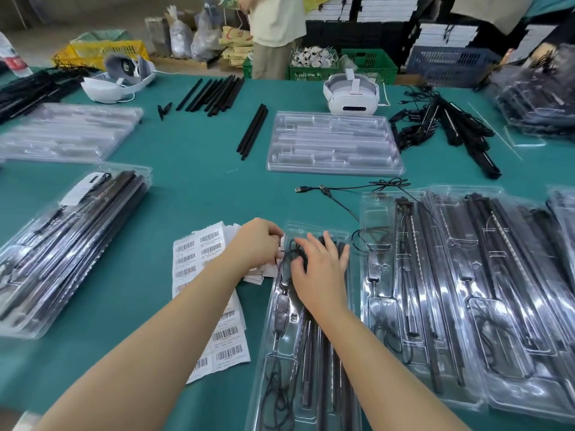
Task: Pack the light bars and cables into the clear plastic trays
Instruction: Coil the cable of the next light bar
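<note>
Two bare hands work at the far end of a clear plastic tray [311,353] lying on the green counter [193,181]. The right hand [320,269] lies palm-down over that end of the tray, its fingers [329,244] spread open and pressing flat on a bunched black cable [287,259] and the tips of the black light bars [323,353] that run lengthwise down the tray toward the viewer. An inline controller [281,311] on the cable sits in the tray's left channel, just beside the right wrist. The left hand [258,244] is at the tray's left edge with its fingers curled in, closed on what looks like small white slips at the tray's rim; exactly what they pinch is hidden. Under the left forearm, left of the tray, lie sheets of barcode labels [199,259]. Right of the tray sit filled trays [466,290], overlapping. Beyond the tray, an empty tray [333,144] and loose black bars [253,130] rest farther up the counter, and a loose USB cable [342,189] lies between.
</note>
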Demonstrator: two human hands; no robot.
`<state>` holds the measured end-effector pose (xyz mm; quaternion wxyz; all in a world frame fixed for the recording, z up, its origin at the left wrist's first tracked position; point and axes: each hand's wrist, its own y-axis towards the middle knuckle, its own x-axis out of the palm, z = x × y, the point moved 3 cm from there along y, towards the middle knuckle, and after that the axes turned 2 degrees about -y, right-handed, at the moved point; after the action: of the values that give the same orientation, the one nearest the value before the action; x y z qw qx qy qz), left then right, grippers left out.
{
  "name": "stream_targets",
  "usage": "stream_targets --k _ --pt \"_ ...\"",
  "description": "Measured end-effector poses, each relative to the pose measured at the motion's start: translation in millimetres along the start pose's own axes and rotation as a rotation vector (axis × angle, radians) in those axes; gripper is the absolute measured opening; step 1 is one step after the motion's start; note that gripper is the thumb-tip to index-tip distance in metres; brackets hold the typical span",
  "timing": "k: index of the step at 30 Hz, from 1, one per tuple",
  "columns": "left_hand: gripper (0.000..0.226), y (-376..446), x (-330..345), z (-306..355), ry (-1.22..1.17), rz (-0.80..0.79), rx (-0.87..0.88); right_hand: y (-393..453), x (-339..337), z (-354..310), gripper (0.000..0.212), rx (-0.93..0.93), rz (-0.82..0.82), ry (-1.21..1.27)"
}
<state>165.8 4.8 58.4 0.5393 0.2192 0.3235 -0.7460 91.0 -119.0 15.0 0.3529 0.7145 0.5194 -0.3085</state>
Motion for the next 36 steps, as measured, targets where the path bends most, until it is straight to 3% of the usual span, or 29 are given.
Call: stream_targets --k 3,6,9,18,24,28,32,36 --pt "0.037 -8.5 -9.8 -0.5 0.128 0.16 0.06 0.3 -1.3 -0.5 0.04 0.035 0.014 0.014" --pt "0.039 -13.9 -13.0 -4.7 0.229 0.08 0.007 -0.1 -4.5 -0.1 0.041 0.066 0.053 0.061" --pt "0.031 -18.4 -8.7 -9.6 0.012 -0.038 -0.064 -1.4 -8.3 1.2 0.03 0.109 0.102 0.123" --pt "0.018 -22.7 -6.7 -14.5 -0.605 -0.086 -0.237 -2.0 -8.4 2.4 0.02 0.114 0.134 0.146" --pt "0.02 -28.7 -1.7 -28.1 -0.849 -0.126 -0.364 -2.4 -9.1 0.1 0.021 0.097 0.111 0.128" --pt "0.017 -31.4 -3.2 -28.0 -0.76 -0.135 -0.325 -1.6 -8.6 1.8 0.021 0.11 0.097 0.157" --pt "0.023 -39.7 -9.3 -27.0 -0.56 -0.273 -0.282 -0.6 -8.1 3.6 0.024 0.119 0.094 0.164" --pt "0.028 -48.2 -14.8 -28.7 -0.38 -0.331 -0.134 -0.9 -8.7 5.3 0.025 0.124 0.114 0.197"
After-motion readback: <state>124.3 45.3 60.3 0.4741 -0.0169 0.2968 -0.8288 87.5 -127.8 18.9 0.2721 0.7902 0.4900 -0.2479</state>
